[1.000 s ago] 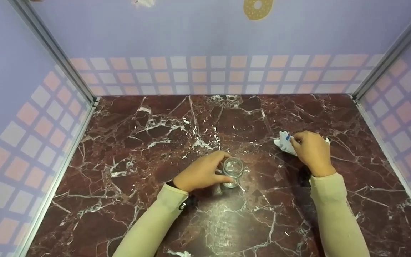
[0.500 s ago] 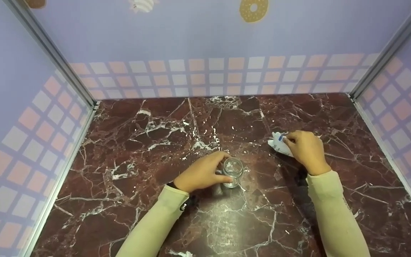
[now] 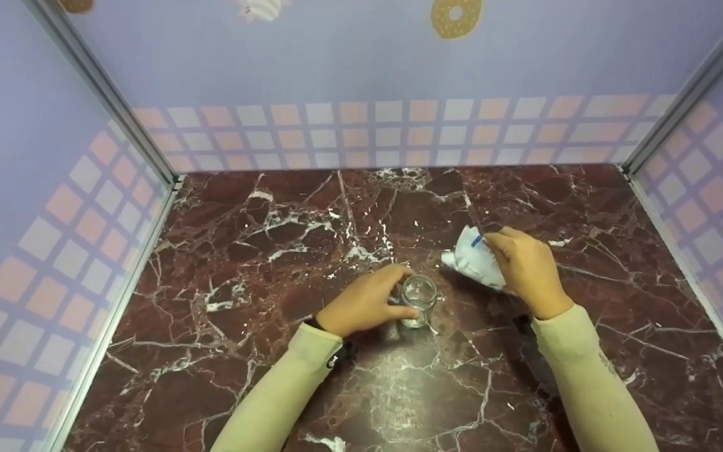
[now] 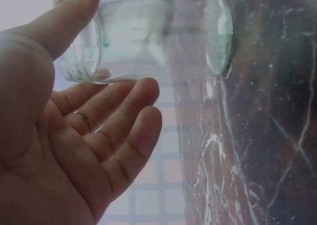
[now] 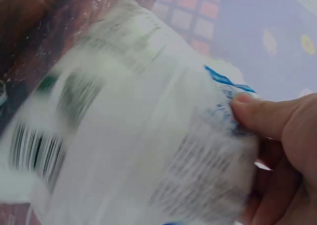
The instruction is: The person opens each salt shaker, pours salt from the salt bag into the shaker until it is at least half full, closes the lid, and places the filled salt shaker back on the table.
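- Since the earlier frame, the packet (image 3: 477,260) has swung leftward in the right hand (image 3: 528,273), and more of its printed face shows; the jar has stayed put.
- On my feed, the right hand pinches the packet along one edge, thumb near the blue strip (image 5: 228,80); the right wrist view also shows a barcode (image 5: 37,150). I can't tell whether the packet's lower edge touches the table.
- The left hand (image 3: 368,301) grasps the glass jar (image 3: 418,307) from its left side, thumb and fingers round it close to the mouth. In the left wrist view, two fingertips (image 4: 147,92) sit loosely beyond the glass.
- The jar stands upright on the dark marbled table (image 3: 261,389); the packet is just to its right, apart from it.
- I read the step in hand as bringing packet to jar. The next move probably calls for holding the jar steady, keeping that edge pinched and lining the packet up with the mouth.
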`<state>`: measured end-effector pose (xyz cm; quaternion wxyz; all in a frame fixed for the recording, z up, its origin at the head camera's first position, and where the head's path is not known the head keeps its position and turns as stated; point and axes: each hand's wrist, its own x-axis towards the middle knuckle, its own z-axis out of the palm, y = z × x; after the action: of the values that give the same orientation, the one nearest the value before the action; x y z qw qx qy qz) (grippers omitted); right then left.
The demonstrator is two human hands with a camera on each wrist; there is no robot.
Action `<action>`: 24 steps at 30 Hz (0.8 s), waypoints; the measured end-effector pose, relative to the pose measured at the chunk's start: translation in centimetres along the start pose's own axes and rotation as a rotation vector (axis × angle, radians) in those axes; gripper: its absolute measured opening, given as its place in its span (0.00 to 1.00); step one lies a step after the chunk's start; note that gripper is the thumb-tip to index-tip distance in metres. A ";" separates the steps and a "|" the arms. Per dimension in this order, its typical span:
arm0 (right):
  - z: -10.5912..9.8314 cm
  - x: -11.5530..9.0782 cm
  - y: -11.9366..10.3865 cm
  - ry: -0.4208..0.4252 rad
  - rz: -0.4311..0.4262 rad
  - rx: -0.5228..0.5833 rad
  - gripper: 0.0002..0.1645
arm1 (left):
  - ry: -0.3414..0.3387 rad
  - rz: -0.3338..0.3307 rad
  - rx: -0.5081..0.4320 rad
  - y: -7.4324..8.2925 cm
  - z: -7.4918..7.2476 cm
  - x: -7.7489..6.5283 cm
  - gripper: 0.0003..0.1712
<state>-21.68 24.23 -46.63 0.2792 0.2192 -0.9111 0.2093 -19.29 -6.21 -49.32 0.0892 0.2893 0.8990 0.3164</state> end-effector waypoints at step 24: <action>-5.4 1.3 -8.2 0.216 -0.379 0.164 0.08 | 0.647 0.511 0.145 8.0 -2.7 0.0 0.27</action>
<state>-16.12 19.90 -39.62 0.3907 0.3848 -0.7984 0.2488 -16.54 -2.58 -42.23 -0.2995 0.3942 0.8001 0.3386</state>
